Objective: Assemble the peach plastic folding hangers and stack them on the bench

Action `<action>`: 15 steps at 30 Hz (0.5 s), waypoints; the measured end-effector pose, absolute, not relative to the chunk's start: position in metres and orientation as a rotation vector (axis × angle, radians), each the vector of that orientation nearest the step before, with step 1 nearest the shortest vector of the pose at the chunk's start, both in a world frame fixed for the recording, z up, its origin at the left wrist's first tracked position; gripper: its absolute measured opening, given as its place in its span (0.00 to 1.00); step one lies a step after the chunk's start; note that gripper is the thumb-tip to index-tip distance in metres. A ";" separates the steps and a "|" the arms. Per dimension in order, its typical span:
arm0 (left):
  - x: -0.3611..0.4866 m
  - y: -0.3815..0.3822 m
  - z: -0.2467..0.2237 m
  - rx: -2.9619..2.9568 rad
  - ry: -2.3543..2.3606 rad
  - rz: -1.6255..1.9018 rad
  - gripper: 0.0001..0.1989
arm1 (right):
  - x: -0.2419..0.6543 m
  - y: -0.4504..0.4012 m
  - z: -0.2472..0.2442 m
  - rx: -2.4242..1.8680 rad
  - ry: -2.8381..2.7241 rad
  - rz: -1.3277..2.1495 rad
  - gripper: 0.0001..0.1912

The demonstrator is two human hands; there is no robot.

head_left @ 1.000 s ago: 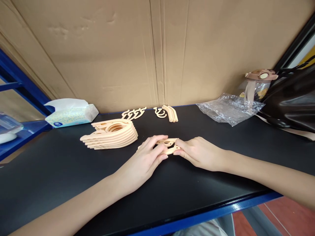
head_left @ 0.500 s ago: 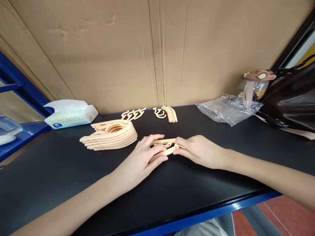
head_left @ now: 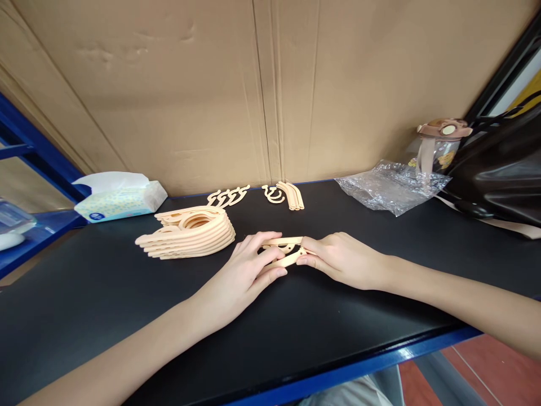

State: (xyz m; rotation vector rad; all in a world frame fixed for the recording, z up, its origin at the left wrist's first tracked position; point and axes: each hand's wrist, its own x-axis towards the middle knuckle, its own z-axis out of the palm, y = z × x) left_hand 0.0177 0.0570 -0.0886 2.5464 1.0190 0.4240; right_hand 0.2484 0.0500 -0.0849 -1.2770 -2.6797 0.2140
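Low over the black table, both my hands grip a cream plastic folding hanger (head_left: 288, 259), its two arms lying side by side with a curved hook between them. My left hand (head_left: 249, 264) is closed on its left part, fingers over the far arm and thumb along the near one. At the right end, my right hand (head_left: 338, 260) pinches the hanger between thumb and fingers, which hide that end. To the left of my hands lies a neat stack of folded cream hangers (head_left: 190, 234).
Loose hooks (head_left: 228, 196) lie by the cardboard wall (head_left: 190, 101), with more hooks (head_left: 274, 195) beside curved hanger arms (head_left: 291, 196). A tissue pack (head_left: 120, 197) is at left. Clear plastic wrap (head_left: 393, 186), a bottle (head_left: 443, 146) and a dark bag (head_left: 502, 169) occupy the right of the table (head_left: 329, 321).
Both hands keep nearly the same hold on the hanger. The whole view has shifted very slightly; nothing else has visibly moved.
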 end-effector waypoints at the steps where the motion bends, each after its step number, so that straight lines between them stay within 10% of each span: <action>1: 0.018 0.057 -0.088 2.548 1.013 0.427 0.11 | 0.248 0.050 -0.085 -1.278 -2.686 0.197 0.22; 15: 0.017 0.058 -0.086 2.550 0.933 0.385 0.12 | 0.249 0.048 -0.090 -1.180 -2.747 -0.211 0.20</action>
